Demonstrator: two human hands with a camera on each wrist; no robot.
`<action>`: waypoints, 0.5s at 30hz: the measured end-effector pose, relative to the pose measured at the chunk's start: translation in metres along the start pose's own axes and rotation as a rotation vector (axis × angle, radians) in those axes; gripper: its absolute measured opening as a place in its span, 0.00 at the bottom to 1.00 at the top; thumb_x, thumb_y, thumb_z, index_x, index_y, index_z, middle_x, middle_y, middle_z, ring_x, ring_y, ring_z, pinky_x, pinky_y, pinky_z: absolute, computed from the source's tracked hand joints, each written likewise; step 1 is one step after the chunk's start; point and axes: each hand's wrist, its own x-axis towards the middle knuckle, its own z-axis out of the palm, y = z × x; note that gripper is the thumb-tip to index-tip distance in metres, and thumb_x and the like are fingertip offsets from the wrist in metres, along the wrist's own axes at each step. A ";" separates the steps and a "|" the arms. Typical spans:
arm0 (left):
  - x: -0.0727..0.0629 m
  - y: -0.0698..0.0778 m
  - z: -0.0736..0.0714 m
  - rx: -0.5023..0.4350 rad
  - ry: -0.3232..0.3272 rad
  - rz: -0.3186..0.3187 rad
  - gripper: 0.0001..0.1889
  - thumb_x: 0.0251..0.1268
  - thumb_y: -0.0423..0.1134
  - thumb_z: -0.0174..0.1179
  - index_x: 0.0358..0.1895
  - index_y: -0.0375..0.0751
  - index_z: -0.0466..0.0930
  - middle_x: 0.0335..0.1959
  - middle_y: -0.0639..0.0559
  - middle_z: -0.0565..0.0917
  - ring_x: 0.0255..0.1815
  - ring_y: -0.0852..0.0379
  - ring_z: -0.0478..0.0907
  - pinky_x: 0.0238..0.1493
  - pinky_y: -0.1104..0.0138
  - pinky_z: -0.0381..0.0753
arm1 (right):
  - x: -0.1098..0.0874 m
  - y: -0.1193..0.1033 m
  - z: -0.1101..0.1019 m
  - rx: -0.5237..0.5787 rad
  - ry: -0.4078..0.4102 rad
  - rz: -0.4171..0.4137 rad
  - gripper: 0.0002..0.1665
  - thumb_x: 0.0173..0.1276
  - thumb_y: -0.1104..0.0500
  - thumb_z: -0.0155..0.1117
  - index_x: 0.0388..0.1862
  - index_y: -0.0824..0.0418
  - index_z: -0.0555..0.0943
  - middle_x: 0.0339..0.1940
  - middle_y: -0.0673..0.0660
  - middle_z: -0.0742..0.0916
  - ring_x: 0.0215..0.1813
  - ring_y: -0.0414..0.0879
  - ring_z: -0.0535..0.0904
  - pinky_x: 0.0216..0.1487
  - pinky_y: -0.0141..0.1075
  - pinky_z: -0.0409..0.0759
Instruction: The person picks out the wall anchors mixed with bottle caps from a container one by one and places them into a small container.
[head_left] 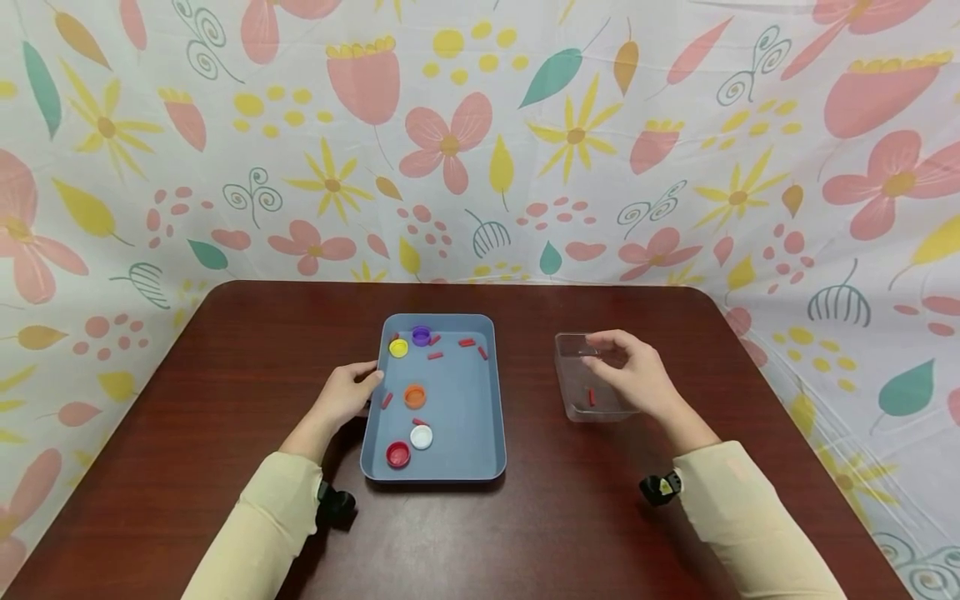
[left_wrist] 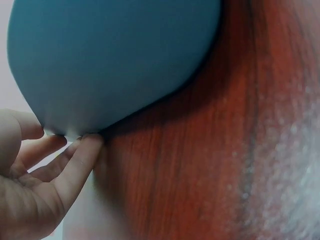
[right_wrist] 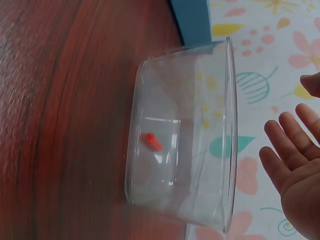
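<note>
On the left side of the blue-grey tray [head_left: 465, 450], my left hand [head_left: 347, 393] holds the edge, thumb at the rim. In the left wrist view, fingertips [left_wrist: 92, 142] meet the tray's outer wall [left_wrist: 115, 60]. My right hand [head_left: 633, 375] hovers over the clear plastic box [head_left: 577, 411], its thumb and index finger apart with nothing visible between them. One small red stick [right_wrist: 153, 142] lies on the box's floor. Fingers are spread above the box rim [right_wrist: 230, 135] in the right wrist view.
Inside the tray are a yellow cap [head_left: 398, 348], a purple cap [head_left: 422, 336], an orange cap [head_left: 415, 396], a white cap [head_left: 422, 437] and a red cap [head_left: 398, 454], among several red sticks [head_left: 435, 356]. A flowered cloth [head_left: 465, 225] hangs behind the brown table [head_left: 540, 517].
</note>
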 end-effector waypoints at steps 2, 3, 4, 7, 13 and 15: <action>0.000 0.000 0.001 -0.008 0.006 -0.011 0.25 0.73 0.43 0.48 0.69 0.36 0.63 0.59 0.33 0.75 0.50 0.43 0.81 0.43 0.55 0.86 | 0.001 -0.001 0.003 0.020 0.007 -0.007 0.19 0.60 0.62 0.69 0.50 0.63 0.80 0.45 0.64 0.86 0.41 0.30 0.80 0.41 0.20 0.78; 0.000 0.001 0.001 -0.007 0.007 -0.007 0.25 0.73 0.42 0.48 0.69 0.35 0.63 0.59 0.32 0.76 0.50 0.43 0.81 0.43 0.55 0.86 | 0.001 -0.001 0.004 0.028 0.009 -0.010 0.19 0.59 0.62 0.69 0.50 0.64 0.80 0.45 0.64 0.86 0.41 0.32 0.80 0.41 0.19 0.78; -0.001 0.001 0.001 -0.009 0.009 -0.010 0.25 0.73 0.42 0.48 0.69 0.35 0.63 0.59 0.32 0.76 0.50 0.43 0.81 0.44 0.55 0.85 | 0.002 -0.001 0.006 0.040 0.006 -0.012 0.19 0.59 0.63 0.69 0.50 0.64 0.80 0.45 0.64 0.86 0.41 0.33 0.81 0.42 0.19 0.77; -0.001 0.002 0.002 -0.024 0.016 -0.014 0.25 0.73 0.42 0.48 0.68 0.35 0.64 0.58 0.32 0.76 0.50 0.43 0.81 0.44 0.55 0.85 | 0.003 -0.004 0.010 0.073 -0.005 -0.002 0.19 0.59 0.65 0.68 0.50 0.65 0.80 0.47 0.65 0.85 0.43 0.37 0.83 0.43 0.20 0.79; -0.001 0.002 0.001 -0.064 0.065 -0.001 0.23 0.72 0.40 0.51 0.65 0.31 0.68 0.57 0.31 0.76 0.47 0.45 0.82 0.42 0.57 0.86 | 0.006 -0.008 0.016 0.113 -0.041 0.022 0.19 0.60 0.64 0.68 0.51 0.68 0.79 0.49 0.67 0.84 0.45 0.33 0.82 0.47 0.25 0.81; -0.001 0.002 0.001 -0.077 0.088 0.004 0.22 0.71 0.39 0.52 0.63 0.30 0.70 0.58 0.31 0.76 0.48 0.44 0.82 0.42 0.57 0.86 | 0.007 -0.009 0.018 0.104 -0.052 0.023 0.19 0.60 0.64 0.67 0.51 0.67 0.79 0.49 0.66 0.84 0.45 0.28 0.80 0.47 0.24 0.81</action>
